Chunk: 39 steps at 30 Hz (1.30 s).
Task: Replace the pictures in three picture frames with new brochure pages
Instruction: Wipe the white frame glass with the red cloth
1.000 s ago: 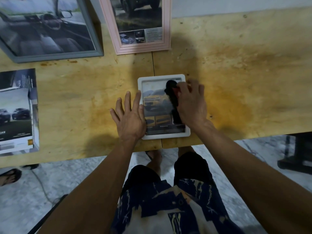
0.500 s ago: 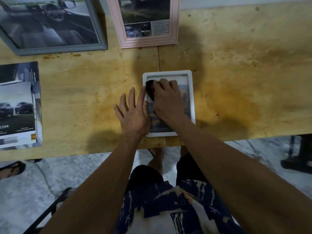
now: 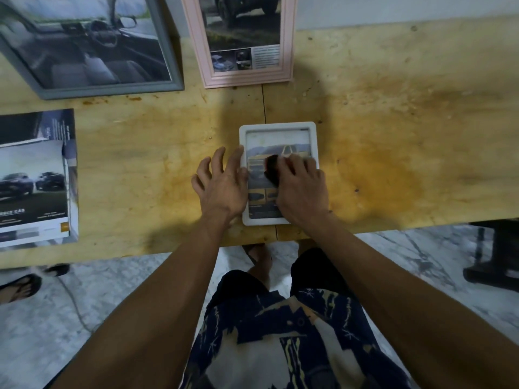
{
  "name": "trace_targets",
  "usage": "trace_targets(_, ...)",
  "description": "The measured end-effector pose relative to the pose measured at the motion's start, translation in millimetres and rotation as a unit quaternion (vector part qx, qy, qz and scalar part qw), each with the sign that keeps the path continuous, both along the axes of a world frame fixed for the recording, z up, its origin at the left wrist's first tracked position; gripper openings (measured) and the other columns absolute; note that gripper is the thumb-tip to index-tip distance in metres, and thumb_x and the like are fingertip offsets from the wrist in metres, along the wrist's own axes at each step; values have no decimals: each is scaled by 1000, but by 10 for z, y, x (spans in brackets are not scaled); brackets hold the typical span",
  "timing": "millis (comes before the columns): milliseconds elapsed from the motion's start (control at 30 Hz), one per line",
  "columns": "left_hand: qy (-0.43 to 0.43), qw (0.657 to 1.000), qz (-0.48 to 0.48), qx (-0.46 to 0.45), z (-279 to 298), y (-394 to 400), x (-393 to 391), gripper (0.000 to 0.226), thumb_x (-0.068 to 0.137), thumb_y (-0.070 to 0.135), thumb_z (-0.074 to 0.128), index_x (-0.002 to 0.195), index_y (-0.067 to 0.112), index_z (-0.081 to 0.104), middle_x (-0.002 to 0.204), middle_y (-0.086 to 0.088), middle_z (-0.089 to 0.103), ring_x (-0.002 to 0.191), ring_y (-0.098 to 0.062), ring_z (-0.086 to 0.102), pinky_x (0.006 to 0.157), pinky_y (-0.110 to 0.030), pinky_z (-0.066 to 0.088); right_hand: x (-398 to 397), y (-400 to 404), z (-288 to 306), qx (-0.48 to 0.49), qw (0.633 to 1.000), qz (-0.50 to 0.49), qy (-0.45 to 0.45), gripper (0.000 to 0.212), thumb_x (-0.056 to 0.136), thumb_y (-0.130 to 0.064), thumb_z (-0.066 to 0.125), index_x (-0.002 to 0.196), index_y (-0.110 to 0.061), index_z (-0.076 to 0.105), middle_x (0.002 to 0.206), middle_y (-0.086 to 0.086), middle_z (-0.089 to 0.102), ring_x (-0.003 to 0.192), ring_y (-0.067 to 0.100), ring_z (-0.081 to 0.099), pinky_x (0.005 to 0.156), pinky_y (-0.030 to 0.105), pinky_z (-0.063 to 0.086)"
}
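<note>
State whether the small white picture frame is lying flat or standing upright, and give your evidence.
Lying flat, face up. The white frame rests on the wooden table, its car picture facing the camera, the left hand against its edge.

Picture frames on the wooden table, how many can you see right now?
3. A large grey picture frame at the far left, a pink picture frame beside it at the far middle, and a small white picture frame at the near edge under both hands. All show fully enough to count.
</note>
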State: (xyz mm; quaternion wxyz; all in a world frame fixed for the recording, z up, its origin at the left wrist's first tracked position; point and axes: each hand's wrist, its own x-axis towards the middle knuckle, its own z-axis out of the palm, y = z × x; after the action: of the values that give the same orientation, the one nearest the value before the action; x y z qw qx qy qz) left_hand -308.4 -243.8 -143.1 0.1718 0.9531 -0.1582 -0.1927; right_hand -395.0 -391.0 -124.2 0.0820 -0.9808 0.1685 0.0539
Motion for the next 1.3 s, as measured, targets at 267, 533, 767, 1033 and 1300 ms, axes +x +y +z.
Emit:
trace_targets(267, 22, 1000, 4, 14, 67, -25, 71, 44, 101, 51, 36, 144, 50, 29, 159, 5, 19, 140, -32, 13, 110, -52, 18, -333, 309, -26, 64, 982, 174, -19, 25, 82, -30, 52, 102, -26, 67, 114, -2, 58, 112, 29, 49, 94, 51, 38)
trace_targets(533, 19, 999, 0, 25, 97, -50, 62, 45, 102, 49, 36, 146, 48, 27, 159, 3, 19, 141, -34, 14, 111, -56, 20, -507, -332, 148, -21, 974, 218, 66, 34, 87, -46, 42, 95, -25, 68, 119, 1, 56, 122, 35, 45, 92, 54, 35)
trace_targets(767, 29, 999, -4, 31, 121, -68, 60, 46, 103, 47, 34, 147, 45, 27, 160, 3, 18, 142, -33, 12, 113, -56, 20, -641, -630, 317, 6, 965, 233, 122, 52, 61, -36, 85, 106, -23, 64, 117, 11, 53, 97, 36, 50, 55, 38, 46)
trace_targets(1033, 57, 998, -8, 36, 203, -112, 49, 47, 104, 44, 30, 151, 41, 24, 162, 3, 14, 145, -33, 9, 111, -60, 21, -625, -1201, 416, -35, 999, -10, -27, 41, 90, -34, 37, 95, -2, 63, 101, 20, 48, 86, 37, 46, 56, 33, 29)
trace_targets(1300, 103, 993, -29, 49, 233, -73, 26, 57, 105, 47, 27, 157, 39, 5, 167, 4, -3, 151, -32, -9, 116, -65, 9, -574, -1236, 203, 25, 979, -181, 89, 63, 86, -17, 50, 146, -24, 31, 151, 11, 24, 124, 43, 32, 90, 52, 43)
